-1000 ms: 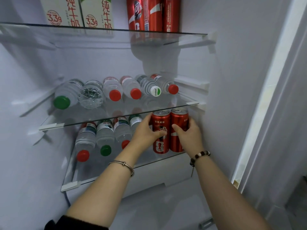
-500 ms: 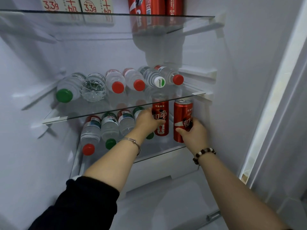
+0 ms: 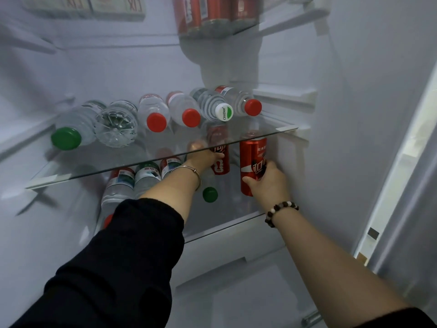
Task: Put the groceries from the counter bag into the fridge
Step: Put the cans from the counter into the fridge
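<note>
My left hand (image 3: 203, 157) reaches deep under the middle glass shelf (image 3: 94, 172), and its fingers are curled around the rear cola can (image 3: 221, 163). Part of this hand I see only through the glass. My right hand (image 3: 268, 183) grips the front cola can (image 3: 251, 162) low on its side, with thumb and fingers wrapped around it. Both cans are upright at the right end of the lower shelf (image 3: 227, 224), close to the fridge wall (image 3: 331, 150). Whether their bases rest on the glass, I cannot tell.

From this head view I judge the task to be far along. 6 water bottles (image 3: 156, 113) lie on the middle glass shelf, more bottles (image 3: 123, 183) lie on the lower shelf, and red cans (image 3: 203, 13) stand on the top shelf (image 3: 272, 22). For these 2 cans, what is left is to set them firmly and let go. The counter bag is not in view, so I cannot say if more groceries wait there.

In the way, the green-capped bottle (image 3: 210, 194) lies just beside the rear cola can, under my left wrist. The edge of the middle glass shelf also sits low above both cans.
</note>
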Available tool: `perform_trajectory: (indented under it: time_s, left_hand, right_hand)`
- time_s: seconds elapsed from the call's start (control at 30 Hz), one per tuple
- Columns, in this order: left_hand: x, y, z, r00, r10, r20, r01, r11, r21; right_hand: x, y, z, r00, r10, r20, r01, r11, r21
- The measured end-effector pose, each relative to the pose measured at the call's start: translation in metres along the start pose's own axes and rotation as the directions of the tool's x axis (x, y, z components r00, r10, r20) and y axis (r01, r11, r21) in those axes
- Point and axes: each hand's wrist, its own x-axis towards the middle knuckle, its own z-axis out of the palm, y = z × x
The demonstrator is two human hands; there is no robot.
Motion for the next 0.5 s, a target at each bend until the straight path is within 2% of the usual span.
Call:
perform_trajectory:
  time_s: [0.1, 0.2, 0.3, 0.43, 0.5]
  left_hand:
    - [0.011, -0.002, -0.002, 0.994, -0.095, 0.046, 0.099, 0.988, -0.116]
    - [0.021, -0.006, -0.002, 0.994, -0.106, 0.007, 0.106, 0.985, -0.133]
    - [0.027, -0.009, -0.005, 0.997, -0.08, -0.001, 0.08, 0.994, -0.073]
    - [0.03, -0.013, -0.009, 0.997, 0.018, -0.076, -0.009, 0.994, 0.111]
    - [0.028, -0.014, -0.011, 0.994, 0.059, -0.088, -0.046, 0.988, 0.148]
  right_hand:
    - [0.008, -0.001, 0.005, 1.0, -0.005, 0.009, 0.005, 1.0, 0.001]
    - [0.013, 0.0, 0.009, 1.0, -0.016, 0.007, 0.016, 1.0, 0.001]
    - [0.018, 0.0, 0.013, 0.999, -0.033, -0.007, 0.033, 0.999, 0.001]
    - [0.025, -0.001, 0.02, 0.999, -0.046, -0.024, 0.046, 0.999, 0.009]
    - [0.029, -0.004, 0.023, 0.998, -0.059, -0.015, 0.059, 0.998, -0.003]
